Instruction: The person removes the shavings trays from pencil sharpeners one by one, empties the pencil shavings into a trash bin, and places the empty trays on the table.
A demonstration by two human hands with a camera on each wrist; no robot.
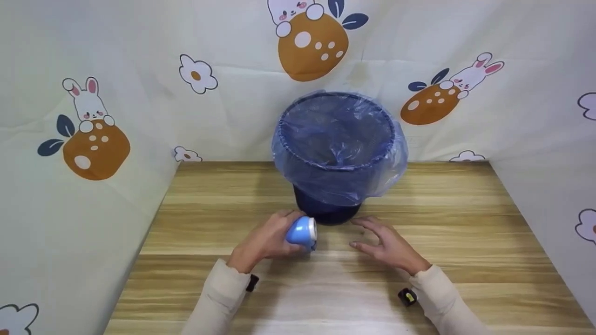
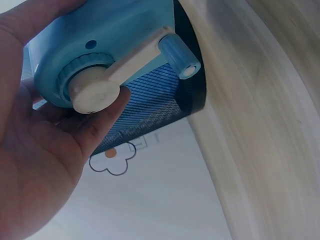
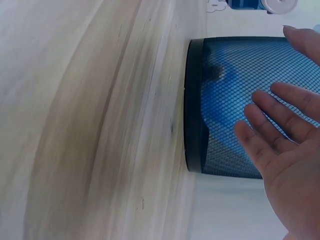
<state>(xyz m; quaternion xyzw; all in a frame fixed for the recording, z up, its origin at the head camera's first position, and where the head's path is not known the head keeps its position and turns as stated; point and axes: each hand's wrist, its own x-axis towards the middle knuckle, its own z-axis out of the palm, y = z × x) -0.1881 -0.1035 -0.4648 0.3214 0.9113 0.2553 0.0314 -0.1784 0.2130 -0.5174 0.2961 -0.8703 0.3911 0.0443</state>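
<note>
My left hand (image 1: 274,235) grips a blue hand-crank pencil sharpener (image 1: 301,231) in front of the bin, tilted on its side. In the left wrist view the sharpener (image 2: 125,25) shows a pale crank arm (image 2: 137,57) with a blue knob (image 2: 180,56); fingers and thumb wrap its body. To the right, my right hand (image 1: 389,244) holds nothing, its fingers spread near the base of the bin. A dark mesh wastebasket (image 1: 326,211) stands upright behind both hands, lined with a translucent blue plastic bag (image 1: 335,186) folded over its rim.
A wood-grain table (image 1: 195,223) carries the bin. Pale cloth with rabbit and flower prints (image 1: 223,121) hangs behind and on both sides. Dark wrist cameras sit at the left cuff (image 1: 252,283) and right cuff (image 1: 408,297).
</note>
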